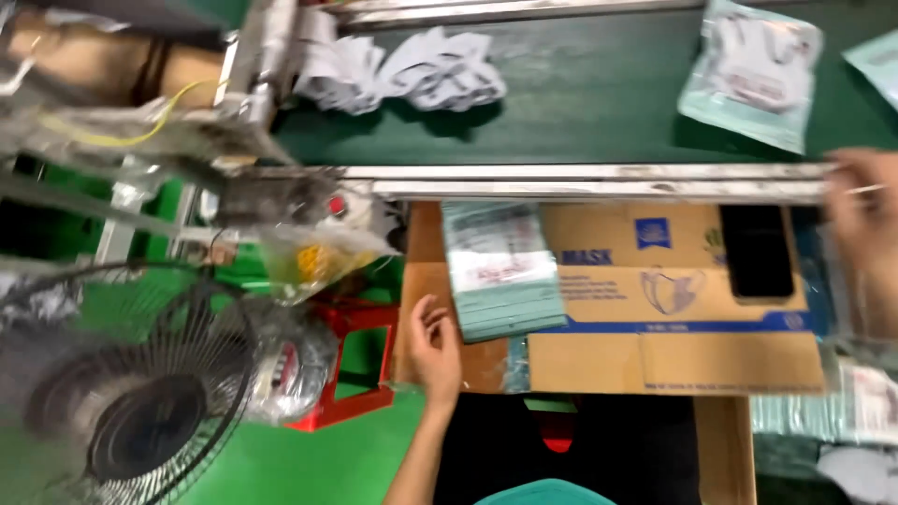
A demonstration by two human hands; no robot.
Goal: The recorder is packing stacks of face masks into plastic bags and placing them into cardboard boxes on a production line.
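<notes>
My left hand point(435, 351) rests palm up on the left end of a flattened brown cardboard box point(673, 360), fingers apart, just left of a stack of pale green flat packets point(500, 271) and not gripping it. My right hand point(865, 238) is blurred at the right edge, over the metal rail point(599, 182) of a dark green conveyor belt point(580, 93). Whether it holds anything is unclear. A black phone point(756, 251) lies on the cardboard near it.
Loose white masks point(402, 70) and a pale green packet point(753, 70) lie on the belt. A fan with a wire guard point(131, 393) stands at lower left, beside a red stool point(351, 365) and clear plastic bags point(313, 257). More packets point(823, 411) sit at right.
</notes>
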